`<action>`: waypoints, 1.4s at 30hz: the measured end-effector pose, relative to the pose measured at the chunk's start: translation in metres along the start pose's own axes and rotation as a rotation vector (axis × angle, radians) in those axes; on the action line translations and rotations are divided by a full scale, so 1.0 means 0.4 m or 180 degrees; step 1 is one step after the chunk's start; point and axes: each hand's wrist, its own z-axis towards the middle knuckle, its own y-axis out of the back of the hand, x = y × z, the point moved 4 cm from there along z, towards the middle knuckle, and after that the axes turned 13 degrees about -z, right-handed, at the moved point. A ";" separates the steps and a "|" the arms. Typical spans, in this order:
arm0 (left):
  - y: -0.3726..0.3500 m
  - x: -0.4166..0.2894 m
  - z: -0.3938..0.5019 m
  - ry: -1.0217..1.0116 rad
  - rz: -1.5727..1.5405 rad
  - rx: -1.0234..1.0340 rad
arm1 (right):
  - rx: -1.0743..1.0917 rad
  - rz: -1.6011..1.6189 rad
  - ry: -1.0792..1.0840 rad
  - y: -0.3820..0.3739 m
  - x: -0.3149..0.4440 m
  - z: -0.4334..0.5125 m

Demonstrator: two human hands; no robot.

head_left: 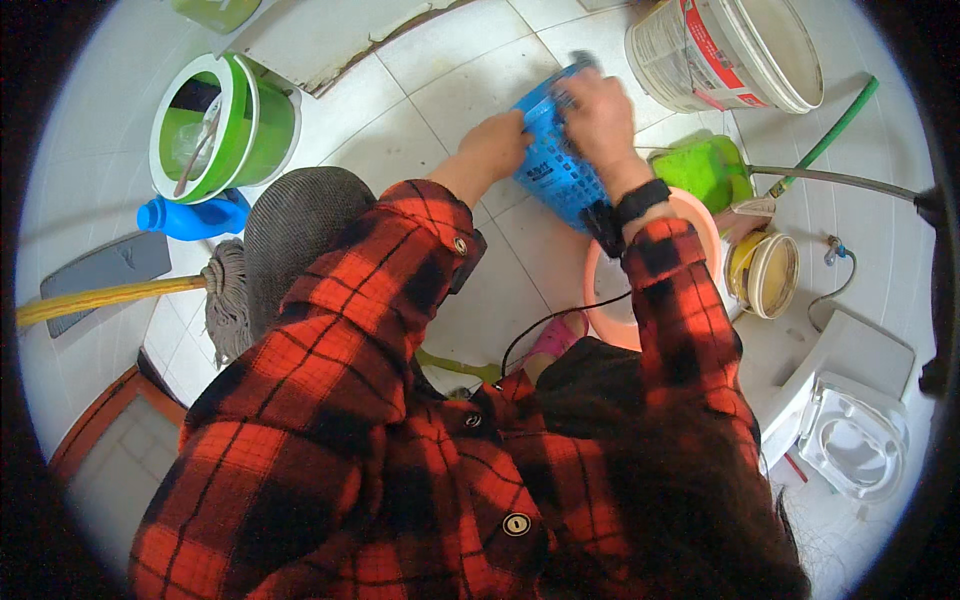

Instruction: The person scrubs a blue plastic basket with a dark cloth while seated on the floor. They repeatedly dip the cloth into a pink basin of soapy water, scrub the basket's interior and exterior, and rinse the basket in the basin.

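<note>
A blue item printed with dark squares and writing (pixel 559 169), seemingly a plastic bag, is between my hands above the tiled floor. My left hand (pixel 491 146) grips its left edge with bent fingers. Blurred by motion, my right hand (pixel 600 120) grasps its upper right side. Dark material (pixel 602 229) shows at the item's lower end, beside the black band on my right wrist; what it is cannot be made out. Below my right forearm stands a peach plastic basin (pixel 697 214), partly hidden by the sleeve.
A large white bucket (pixel 697 56) and a green dustpan (pixel 697 172) lie ahead right, near a small yellow bucket (pixel 765 274). Leftward are a green mop bucket (pixel 274 127), a blue bottle (pixel 199 215), a string mop (pixel 225 300) and a dark-covered stool (pixel 300 225). A toilet (pixel 847 420) is at right.
</note>
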 end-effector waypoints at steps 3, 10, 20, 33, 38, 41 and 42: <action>-0.001 0.005 -0.002 -0.0107 -0.0075 0.0073 | 0.0058 0.0153 -0.1119 -0.020 -0.067 -0.010; -0.011 0.003 0.013 -0.0011 -0.0041 -0.0057 | 0.0228 -0.0011 0.0312 0.001 0.016 -0.042; -0.010 0.057 0.010 -0.0291 0.0097 0.0065 | 0.0368 -0.0196 0.0283 0.025 0.087 -0.022; 0.009 0.002 -0.001 0.0067 0.0391 0.0025 | 0.0314 -0.0031 -0.0108 0.023 0.070 -0.021; 0.006 0.009 -0.004 0.0019 0.0291 0.0089 | -0.0229 0.0054 -0.0273 0.038 0.066 -0.015; 0.002 0.006 0.005 -0.0014 0.0392 0.0035 | -0.0267 0.0394 -0.0346 0.027 0.064 -0.007; -0.001 0.003 0.014 0.0025 0.0445 0.0040 | -0.0136 0.0310 -0.0084 0.018 0.076 -0.015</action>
